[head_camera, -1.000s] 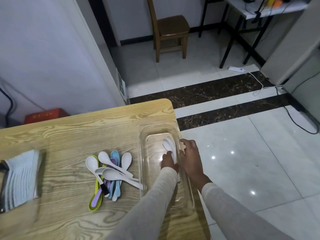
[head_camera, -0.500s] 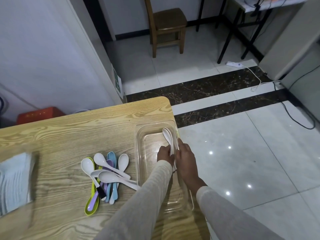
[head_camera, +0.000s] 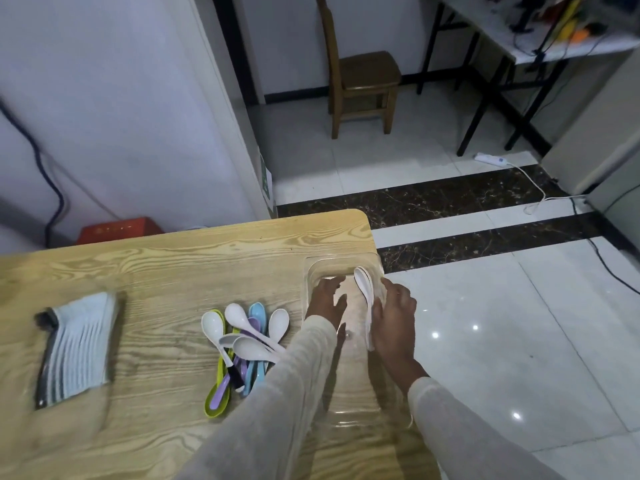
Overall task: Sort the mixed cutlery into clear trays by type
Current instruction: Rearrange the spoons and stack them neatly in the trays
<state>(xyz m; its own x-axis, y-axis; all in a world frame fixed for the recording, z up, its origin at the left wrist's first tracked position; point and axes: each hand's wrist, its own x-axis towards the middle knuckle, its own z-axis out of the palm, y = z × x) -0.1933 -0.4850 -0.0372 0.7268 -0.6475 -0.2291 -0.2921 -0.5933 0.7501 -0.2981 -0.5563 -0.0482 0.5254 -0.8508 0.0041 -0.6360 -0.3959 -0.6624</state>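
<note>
One clear tray [head_camera: 343, 415] lies under two hands. By the right hand [head_camera: 394, 320] are stacked white spoons [head_camera: 365, 285], at least two. Left of the left hand [head_camera: 325, 299], the pile shows five loose white spoons [head_camera: 213, 323], one blue spoon [head_camera: 257, 311], one purple spoon [head_camera: 221, 396] and one green spoon [head_camera: 215, 408]; any beneath are hidden.

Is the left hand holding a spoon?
No, the left hand lies open and empty in the tray; the right hand grips the white spoons.
</note>
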